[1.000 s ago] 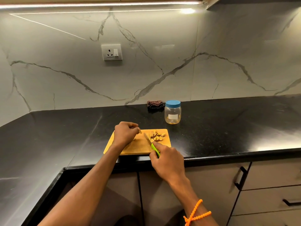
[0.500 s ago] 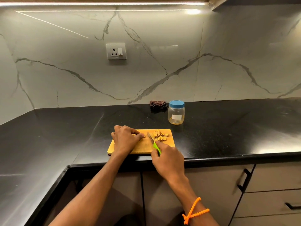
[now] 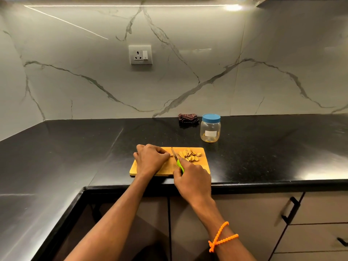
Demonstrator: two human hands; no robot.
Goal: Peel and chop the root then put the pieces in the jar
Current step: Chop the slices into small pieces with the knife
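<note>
A beaded orange band (image 3: 222,237) circles the right wrist. The right hand (image 3: 193,180) is curled round the green handle of the knife (image 3: 178,160), blade tip pointing away across the board (image 3: 204,165). The left hand (image 3: 150,159) rests on the board's left half, fingers curled down just left of the blade; the root under them is hidden, so what they hold cannot be told. Cut pieces (image 3: 190,156) lie in a loose pile on the board's far right, just right of the blade. The board sits at the near edge of the black counter (image 3: 75,147), above cabinet doors (image 3: 320,208) with black handles. Farther back, the jar (image 3: 210,128) stands upright, blue lid on, its white label unreadable. A folded dark cloth (image 3: 188,118) lies just left of it, against the marble wall (image 3: 263,72). A socket (image 3: 140,55) sits on that wall.
</note>
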